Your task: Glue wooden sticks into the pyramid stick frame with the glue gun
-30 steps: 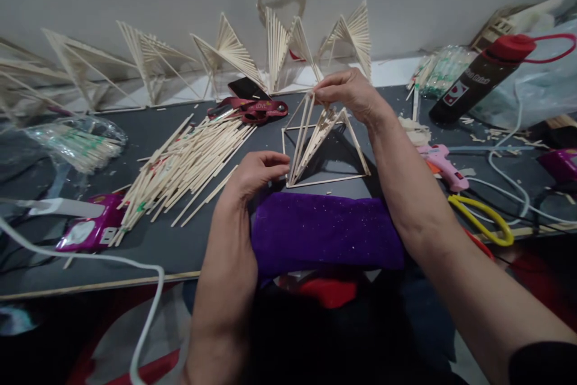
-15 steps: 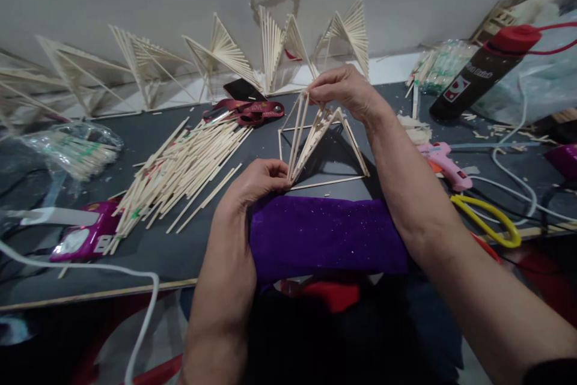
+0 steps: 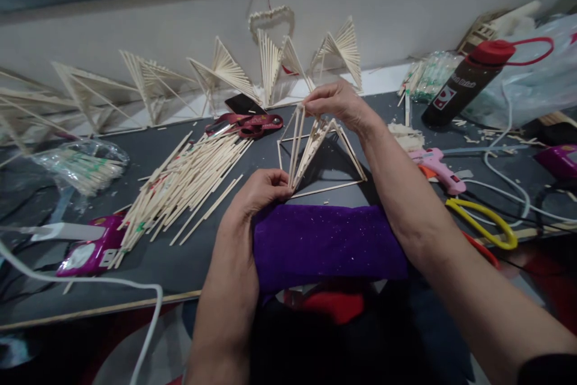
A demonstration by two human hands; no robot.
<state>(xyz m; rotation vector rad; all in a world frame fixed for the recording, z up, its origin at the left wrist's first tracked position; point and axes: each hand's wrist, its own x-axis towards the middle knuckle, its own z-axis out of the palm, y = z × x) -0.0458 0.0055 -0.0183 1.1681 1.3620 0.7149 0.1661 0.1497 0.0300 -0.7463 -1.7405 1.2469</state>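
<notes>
A small frame of thin wooden sticks (image 3: 328, 190) stands on the dark table in front of me, with slanted sticks rising from its base. My left hand (image 3: 268, 188) pinches the lower front-left corner, where the upright sticks meet the base. At the top left peak, the fingertips of my right hand (image 3: 333, 106) are closed on the stick ends. A folded purple cloth (image 3: 329, 244) lies just in front of the frame, at the table edge. Left of my left hand is a pile of loose sticks (image 3: 189, 175).
Finished stick structures (image 3: 225, 66) line the wall. A dark bottle (image 3: 464, 84), a pink glue gun (image 3: 439, 170) and yellow-handled scissors (image 3: 487, 229) are at the right. A purple device (image 3: 92, 247) and bagged sticks (image 3: 85, 163) lie left, with white cables on both sides.
The camera view has tilted up slightly, so the scene sits lower in the picture. Both hands keep their hold on the stick frame.
</notes>
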